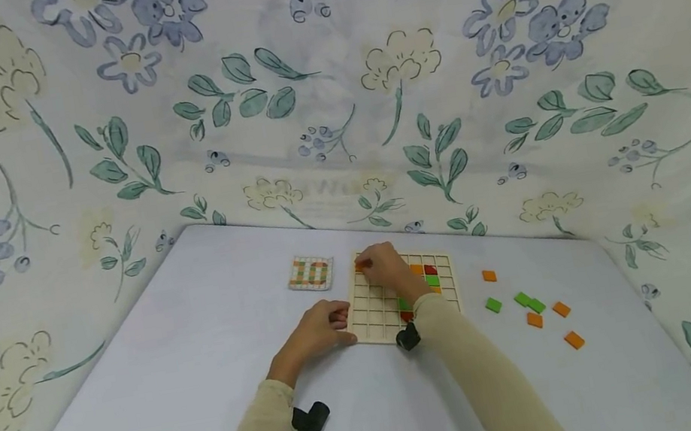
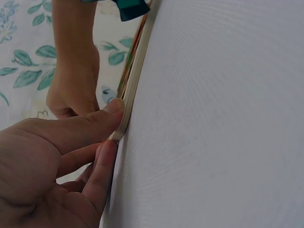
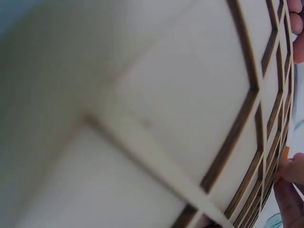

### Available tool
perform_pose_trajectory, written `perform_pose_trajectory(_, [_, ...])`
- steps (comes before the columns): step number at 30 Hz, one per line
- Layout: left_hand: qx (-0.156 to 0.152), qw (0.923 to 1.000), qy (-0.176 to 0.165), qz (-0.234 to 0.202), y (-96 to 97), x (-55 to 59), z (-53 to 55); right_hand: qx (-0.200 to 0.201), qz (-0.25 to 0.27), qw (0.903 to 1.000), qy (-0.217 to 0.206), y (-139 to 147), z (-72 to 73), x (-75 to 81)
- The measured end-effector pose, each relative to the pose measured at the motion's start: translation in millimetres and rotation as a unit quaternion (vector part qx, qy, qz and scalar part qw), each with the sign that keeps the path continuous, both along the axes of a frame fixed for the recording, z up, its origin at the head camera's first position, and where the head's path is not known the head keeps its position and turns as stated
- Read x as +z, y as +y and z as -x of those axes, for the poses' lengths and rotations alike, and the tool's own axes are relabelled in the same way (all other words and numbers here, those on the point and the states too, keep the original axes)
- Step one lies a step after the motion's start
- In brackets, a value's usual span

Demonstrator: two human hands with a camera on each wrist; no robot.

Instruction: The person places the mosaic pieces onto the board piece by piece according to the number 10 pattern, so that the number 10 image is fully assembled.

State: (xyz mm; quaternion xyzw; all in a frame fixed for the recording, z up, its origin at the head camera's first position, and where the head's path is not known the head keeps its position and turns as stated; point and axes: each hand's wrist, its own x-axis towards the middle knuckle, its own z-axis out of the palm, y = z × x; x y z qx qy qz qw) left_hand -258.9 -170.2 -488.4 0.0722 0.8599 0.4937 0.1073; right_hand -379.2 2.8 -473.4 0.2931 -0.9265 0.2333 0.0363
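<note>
A pale wooden grid board [image 1: 372,318] lies on the table, with several orange, green and red tiles in its right-hand cells. My left hand [image 1: 316,329] holds the board's near left corner, thumb and fingertips against its edges; the left wrist view shows the thumb [image 2: 90,126] on the rim. Reaching across the board, my right hand [image 1: 385,267] pinches an orange tile [image 1: 359,266] at the far left corner. In the right wrist view that orange tile [image 3: 285,153] shows by the fingertips, over the bare cells' dark-edged grid.
Right of the board lie several loose tiles, among them an orange tile [image 1: 574,339] and a green tile [image 1: 494,305]. A square card with a coloured check pattern [image 1: 310,273] lies to the board's left. Flower-printed cloth [image 1: 332,134] rises behind the white table [image 1: 187,333].
</note>
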Motion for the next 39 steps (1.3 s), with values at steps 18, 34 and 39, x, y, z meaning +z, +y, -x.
perform_pose_trajectory(18, [0.0, 1.0, 0.0, 0.01, 5.4, 5.0, 1.8, -0.021, 0.034, 0.9974, -0.06, 47.5, -0.1, 10.2])
perform_pose_trajectory(34, [0.009, 0.9999, 0.001, 0.01, 3.3, 1.1, 2.6, -0.131, -0.062, 0.9885, -0.044, 218.2, -28.2, 22.0])
perform_pose_trajectory(39, [0.007, 0.9999, 0.007, 0.007, 4.0, 0.7, 2.7, -0.151, -0.075, 0.9833, -0.067, 246.9, -47.3, 25.1])
